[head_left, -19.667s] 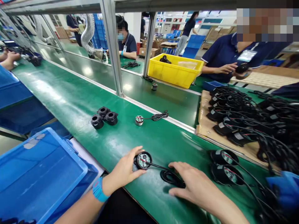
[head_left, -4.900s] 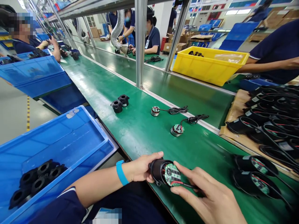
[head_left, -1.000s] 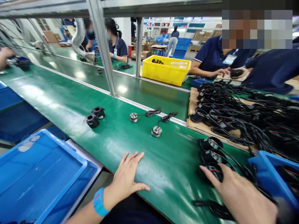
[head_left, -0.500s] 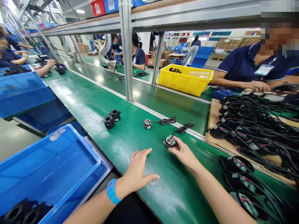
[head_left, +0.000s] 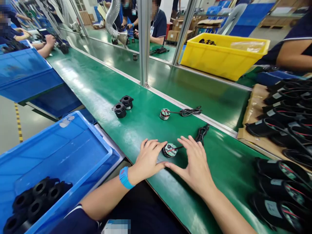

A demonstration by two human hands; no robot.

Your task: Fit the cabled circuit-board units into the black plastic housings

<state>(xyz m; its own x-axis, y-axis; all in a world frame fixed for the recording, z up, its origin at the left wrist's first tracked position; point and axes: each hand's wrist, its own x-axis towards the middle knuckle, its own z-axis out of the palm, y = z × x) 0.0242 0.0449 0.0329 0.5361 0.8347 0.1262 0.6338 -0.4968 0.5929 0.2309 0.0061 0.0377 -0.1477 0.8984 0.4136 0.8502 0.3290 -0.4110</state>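
Note:
A round motor core with a green circuit board on top (head_left: 170,150) stands on the green bench, red and black leads running to a bundled black cable (head_left: 202,134). My left hand (head_left: 149,157) is at its left side, thumb and fingers apart, fingertips at its edge; whether they touch cannot be told. On the near right, my right hand (head_left: 195,162) is spread open, its thumb tip meeting the left thumb in front of the core. Behind, a second motor core (head_left: 165,114) lies with its coiled cable (head_left: 190,111). Two black ring-shaped housings (head_left: 120,110) stand farther left.
A blue bin (head_left: 80,156) at left holds several black housings (head_left: 40,201). Cabled black housings (head_left: 280,188) line the right, beside a cardboard tray (head_left: 253,104) of more. A yellow bin (head_left: 224,58) and a metal post (head_left: 144,48) stand behind. Co-workers sit around.
My right hand has let go of the motor core and spread open. My left hand has moved in to the core's left side. The camera view has tipped down and shifted left.

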